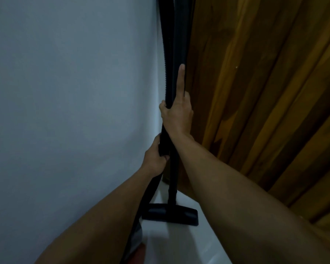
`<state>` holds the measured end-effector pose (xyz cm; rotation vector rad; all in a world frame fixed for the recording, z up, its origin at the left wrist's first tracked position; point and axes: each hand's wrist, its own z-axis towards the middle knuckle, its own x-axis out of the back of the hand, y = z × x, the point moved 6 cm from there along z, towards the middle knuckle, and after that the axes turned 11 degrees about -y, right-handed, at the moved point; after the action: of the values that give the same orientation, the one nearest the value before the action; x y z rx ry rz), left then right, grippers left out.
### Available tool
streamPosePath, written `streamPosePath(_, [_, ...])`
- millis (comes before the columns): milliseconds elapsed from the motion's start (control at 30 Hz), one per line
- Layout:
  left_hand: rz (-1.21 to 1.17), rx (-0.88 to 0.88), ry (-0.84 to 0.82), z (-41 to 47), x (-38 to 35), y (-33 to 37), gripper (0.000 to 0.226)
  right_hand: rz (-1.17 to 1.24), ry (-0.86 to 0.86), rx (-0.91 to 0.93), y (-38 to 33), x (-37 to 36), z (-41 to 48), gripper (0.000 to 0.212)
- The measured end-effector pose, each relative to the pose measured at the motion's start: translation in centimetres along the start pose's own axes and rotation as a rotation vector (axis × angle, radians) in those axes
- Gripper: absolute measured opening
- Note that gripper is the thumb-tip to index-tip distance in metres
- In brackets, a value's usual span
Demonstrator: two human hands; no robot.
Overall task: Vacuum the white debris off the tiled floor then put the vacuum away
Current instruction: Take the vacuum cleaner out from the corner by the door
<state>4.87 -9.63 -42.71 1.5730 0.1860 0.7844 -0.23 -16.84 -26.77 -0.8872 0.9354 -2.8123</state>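
While the wand (pixel 172 187) stood nearly upright in the corner, its head (pixel 170 214) flat on the floor (pixel 179 244) at six o'clock from the hands, I judged the vacuuming done and the putting-away in hand. The wall (pixel 65 92) lay at nine o'clock and the wood door (pixel 255 73) at three, with the wand in the gap between them. My right hand (pixel 176 113) was closed round the wand and the hose (pixel 168 54) together, its forefinger laid straight up the tube toward twelve. My left hand (pixel 155 156), just below at seven o'clock, gripped the hose alone, fingers curled round it. From there the hose ran down toward seven o'clock and out of the picture; the vacuum's body was out of view. The plain risk, as I saw it, was letting go too soon: the head sat on smooth floor, and a springy hose could lever the wand out of the corner and send it sliding down the wall or knocking the door. The slack below my left hand could also drag the lot sideways if it caught on something. The light was dim, and I could not tell whether anything up at twelve o'clock held the hose in place, so I could not count on it staying there.
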Motion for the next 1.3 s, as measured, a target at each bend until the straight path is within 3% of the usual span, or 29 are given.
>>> streamPosePath(200, [0.02, -0.025, 0.036, -0.3, -0.1, 0.0, 0.081, -0.034, 0.017, -0.004, -0.2, -0.1, -0.2, 0.1])
streamPosePath(433, [-0.038, -0.069, 0.077, -1.0, 0.6, 0.1, 0.084, 0.028, -0.002, -0.097, 0.5, -0.7, -2.1, 0.128])
streamPosePath(633, [-0.013, -0.085, 0.089, -1.1, 0.5, -0.3, 0.084, 0.082, -0.009, -0.171, 0.4, -0.5, -2.5, 0.122])
streamPosePath(767, [0.051, -0.016, -0.04, -1.3, 0.0, -1.6, 0.082, 0.103, -0.015, -0.15, 0.4, -0.3, -2.7, 0.121])
streamPosePath(933, [0.088, -0.079, 0.062, -1.0, 0.0, -2.8, 0.075, 0.097, 0.087, -0.118, 0.9, -1.1, -4.2, 0.117])
streamPosePath(1067, [0.106, -0.112, 0.068, -1.5, 0.2, -2.7, 0.071, 0.084, 0.042, -0.125, 1.0, -1.5, -4.8, 0.126])
streamPosePath(1300, [0.094, -0.11, 0.044, -2.2, -0.6, -1.8, 0.076, -0.012, -0.016, 0.047, 0.6, -1.5, -4.7, 0.117])
